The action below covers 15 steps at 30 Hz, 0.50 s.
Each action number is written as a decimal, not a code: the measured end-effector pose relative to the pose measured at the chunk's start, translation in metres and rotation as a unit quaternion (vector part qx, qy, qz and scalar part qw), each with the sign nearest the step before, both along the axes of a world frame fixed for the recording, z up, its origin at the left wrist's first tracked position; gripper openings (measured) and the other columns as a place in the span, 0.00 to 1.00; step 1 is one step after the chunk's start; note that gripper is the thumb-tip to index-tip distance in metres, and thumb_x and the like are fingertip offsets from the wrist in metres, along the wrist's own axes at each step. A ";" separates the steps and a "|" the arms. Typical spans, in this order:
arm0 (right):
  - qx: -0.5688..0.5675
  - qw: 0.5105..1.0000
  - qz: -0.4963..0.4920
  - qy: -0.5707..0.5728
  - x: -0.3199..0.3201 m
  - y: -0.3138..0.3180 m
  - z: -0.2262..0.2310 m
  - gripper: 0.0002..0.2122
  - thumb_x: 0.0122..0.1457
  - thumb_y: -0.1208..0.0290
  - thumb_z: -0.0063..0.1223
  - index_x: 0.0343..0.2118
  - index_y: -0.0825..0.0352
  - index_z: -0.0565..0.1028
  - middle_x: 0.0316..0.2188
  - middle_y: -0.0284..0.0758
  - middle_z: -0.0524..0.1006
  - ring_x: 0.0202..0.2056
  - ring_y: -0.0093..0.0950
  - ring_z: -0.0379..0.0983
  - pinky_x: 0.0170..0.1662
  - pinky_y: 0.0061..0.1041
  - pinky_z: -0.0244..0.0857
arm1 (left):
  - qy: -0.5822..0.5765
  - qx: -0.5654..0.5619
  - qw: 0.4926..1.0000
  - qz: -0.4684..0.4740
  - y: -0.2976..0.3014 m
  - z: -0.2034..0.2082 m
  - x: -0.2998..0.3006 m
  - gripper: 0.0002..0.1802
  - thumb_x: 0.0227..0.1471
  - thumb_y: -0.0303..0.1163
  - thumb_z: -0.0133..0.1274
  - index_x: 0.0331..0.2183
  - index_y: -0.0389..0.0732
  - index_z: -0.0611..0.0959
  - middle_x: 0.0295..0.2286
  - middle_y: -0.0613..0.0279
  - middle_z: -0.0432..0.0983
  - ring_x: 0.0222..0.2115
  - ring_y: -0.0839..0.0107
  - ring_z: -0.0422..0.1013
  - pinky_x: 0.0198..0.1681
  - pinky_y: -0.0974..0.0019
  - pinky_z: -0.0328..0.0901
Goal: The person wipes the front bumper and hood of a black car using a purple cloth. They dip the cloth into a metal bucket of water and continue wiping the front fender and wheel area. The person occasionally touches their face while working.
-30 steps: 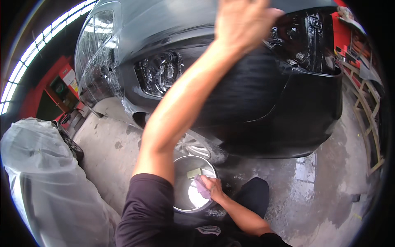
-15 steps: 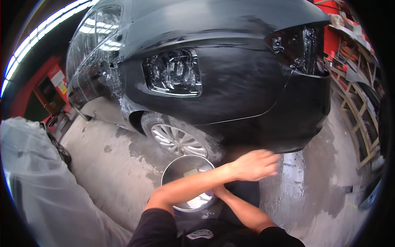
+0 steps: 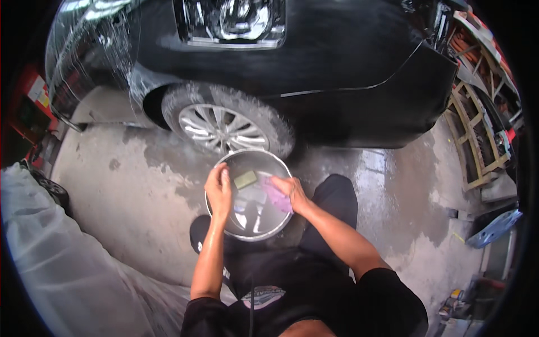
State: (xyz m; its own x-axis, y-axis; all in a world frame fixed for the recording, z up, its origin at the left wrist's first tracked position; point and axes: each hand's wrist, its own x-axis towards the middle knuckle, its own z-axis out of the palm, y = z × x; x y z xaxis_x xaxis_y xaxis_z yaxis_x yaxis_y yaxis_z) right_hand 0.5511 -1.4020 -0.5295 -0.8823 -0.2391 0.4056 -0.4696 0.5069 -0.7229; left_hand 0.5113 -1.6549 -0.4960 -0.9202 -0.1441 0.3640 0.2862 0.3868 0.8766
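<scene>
A round metal basin with water in it stands between my knees, close to the car's wheel. My right hand is at the basin's right side, its fingers closed on a pinkish-purple cloth that hangs over the water. At the left rim is my left hand, fingers slightly bent and seemingly holding nothing; whether it touches the rim I cannot tell. A yellowish-green rectangular block, like a sponge or sanding block, lies in the basin.
Ahead is a black car with wet, streaked panels and a silver-spoked wheel. Translucent plastic sheeting covers something at the left. Wooden frames and a blue panel stand at the right. The concrete floor has wet patches.
My left hand has come back from in front of the car, across to the basin's left rim. My right hand now shows with the cloth. The view has tilted down.
</scene>
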 end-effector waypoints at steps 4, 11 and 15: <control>-0.002 1.000 0.018 -0.022 -0.001 -0.005 -0.004 0.20 0.48 0.72 0.64 0.47 0.65 0.79 0.25 0.40 0.80 0.23 0.36 0.77 0.30 0.30 0.70 | -0.053 0.034 0.998 -0.011 -0.015 -0.017 0.006 0.16 0.70 0.37 0.51 0.42 0.32 0.85 0.33 0.60 0.82 0.34 0.74 0.74 0.40 0.67 0.69; 0.044 0.998 -0.016 -0.042 -0.002 -0.015 0.014 0.15 0.48 0.73 0.66 0.40 0.62 0.77 0.25 0.47 0.78 0.29 0.51 0.77 0.31 0.40 0.70 | -0.048 0.032 0.997 -0.046 0.034 0.040 -0.046 0.34 0.66 0.51 0.56 0.19 0.31 0.82 0.14 0.56 0.74 0.17 0.72 0.71 0.25 0.60 0.65; 0.065 0.997 -0.014 -0.033 -0.006 -0.014 0.004 0.16 0.46 0.73 0.66 0.41 0.62 0.77 0.25 0.48 0.78 0.29 0.51 0.77 0.31 0.40 0.71 | 0.033 0.051 0.997 -0.047 0.055 0.121 -0.115 0.40 0.65 0.58 0.53 0.13 0.34 0.80 0.09 0.57 0.70 0.14 0.70 0.70 0.23 0.59 0.65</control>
